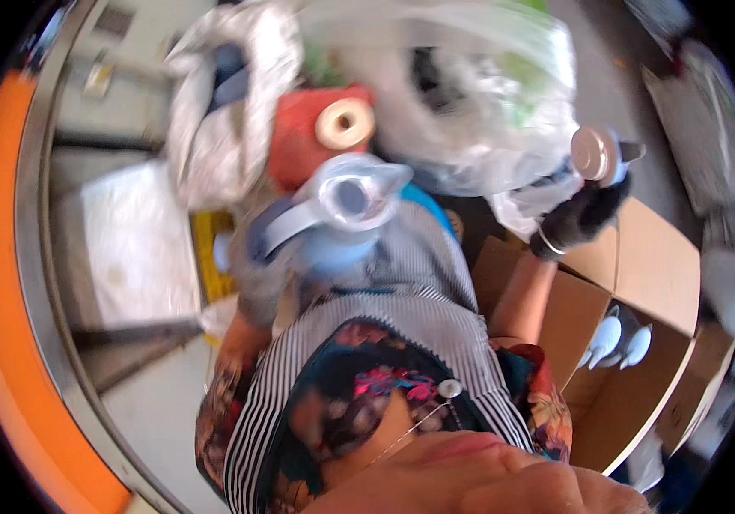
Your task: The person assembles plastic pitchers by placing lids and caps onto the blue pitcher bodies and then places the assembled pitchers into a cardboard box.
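Note:
My left hand (260, 270), in a grey glove, is closed on the handle side of a pale blue jug (333, 248). The jug has a translucent spouted rim and stands in front of my striped apron, its round opening facing up. Out to the right, my right hand (586, 214) wears a dark glove with a white band at the wrist. Its fingers grip a round lid-like piece (597, 156) with a pinkish-beige disc face, a pale blue side and a grey tab. Motion blur hides finer detail.
An open cardboard box (641, 377) at my right holds several pale blue spouted pieces (620, 338). Ahead are a large clear plastic bag (487, 103), a red piece (307, 128) with a cream ring (344, 124), and a white sack (222, 146). An orange-edged metal frame (8, 300) curves along the left.

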{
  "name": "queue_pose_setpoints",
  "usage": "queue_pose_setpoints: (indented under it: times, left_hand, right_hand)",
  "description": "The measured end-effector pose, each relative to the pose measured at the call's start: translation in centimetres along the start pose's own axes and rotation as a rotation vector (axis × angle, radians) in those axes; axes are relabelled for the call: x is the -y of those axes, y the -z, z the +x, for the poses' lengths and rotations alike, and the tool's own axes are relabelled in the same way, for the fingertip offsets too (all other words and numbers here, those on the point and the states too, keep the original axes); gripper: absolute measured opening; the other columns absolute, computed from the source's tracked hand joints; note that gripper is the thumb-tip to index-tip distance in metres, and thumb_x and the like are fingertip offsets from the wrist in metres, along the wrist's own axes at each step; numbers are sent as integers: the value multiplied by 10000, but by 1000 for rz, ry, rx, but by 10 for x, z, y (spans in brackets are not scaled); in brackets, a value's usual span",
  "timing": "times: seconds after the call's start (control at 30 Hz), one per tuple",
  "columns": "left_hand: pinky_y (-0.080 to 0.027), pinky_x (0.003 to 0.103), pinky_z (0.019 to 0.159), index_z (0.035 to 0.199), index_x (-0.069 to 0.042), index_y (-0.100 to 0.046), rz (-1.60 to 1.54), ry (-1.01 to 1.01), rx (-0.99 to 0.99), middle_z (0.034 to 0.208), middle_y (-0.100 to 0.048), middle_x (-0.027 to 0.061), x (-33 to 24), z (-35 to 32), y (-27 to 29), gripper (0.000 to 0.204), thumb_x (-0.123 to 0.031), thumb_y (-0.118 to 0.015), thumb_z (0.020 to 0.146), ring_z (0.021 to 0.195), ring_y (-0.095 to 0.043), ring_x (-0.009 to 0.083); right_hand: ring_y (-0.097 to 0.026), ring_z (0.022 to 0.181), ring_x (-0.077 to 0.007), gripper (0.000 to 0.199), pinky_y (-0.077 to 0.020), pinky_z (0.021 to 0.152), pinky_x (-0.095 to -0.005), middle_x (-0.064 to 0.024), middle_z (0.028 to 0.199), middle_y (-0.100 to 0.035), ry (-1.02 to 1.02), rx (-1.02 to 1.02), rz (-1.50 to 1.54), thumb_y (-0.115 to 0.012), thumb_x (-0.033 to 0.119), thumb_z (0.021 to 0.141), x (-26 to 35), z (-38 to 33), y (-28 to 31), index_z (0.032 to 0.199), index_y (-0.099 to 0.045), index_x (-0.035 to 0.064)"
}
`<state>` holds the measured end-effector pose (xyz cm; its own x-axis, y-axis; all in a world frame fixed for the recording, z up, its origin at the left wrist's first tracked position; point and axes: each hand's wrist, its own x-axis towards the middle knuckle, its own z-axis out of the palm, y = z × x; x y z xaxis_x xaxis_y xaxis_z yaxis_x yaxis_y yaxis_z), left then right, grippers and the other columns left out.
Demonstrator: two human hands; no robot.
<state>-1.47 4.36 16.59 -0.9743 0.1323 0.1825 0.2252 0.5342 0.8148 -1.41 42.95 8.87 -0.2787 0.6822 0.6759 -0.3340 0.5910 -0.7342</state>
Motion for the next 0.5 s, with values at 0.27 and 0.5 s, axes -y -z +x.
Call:
queue_pose_setpoints:
  times: [0.27,0.5]
  left_hand:
    - [-520,346,854,1132,-32,-631,-12,-241,0,1076,-680,116,1,19,14,462,-115,-804,712,976,-669,235]
    - [-524,320,826,1126,-89,-644,-235,-208,238,1044,-688,62,51,26,-25,418,-188,-792,748,949,-671,176]
  right_hand:
    - [-637,993,-241,462,-483,763,-337,-89,1212,-628,894,1143,-191,-654,335,773,160,-13,-70,1200,-629,161]
    - [-500,1195,-444,931,-375,1026,-508,-252,1374,-447,744,1538,366,-591,747,596,83,-28,-103,1270,-585,105]
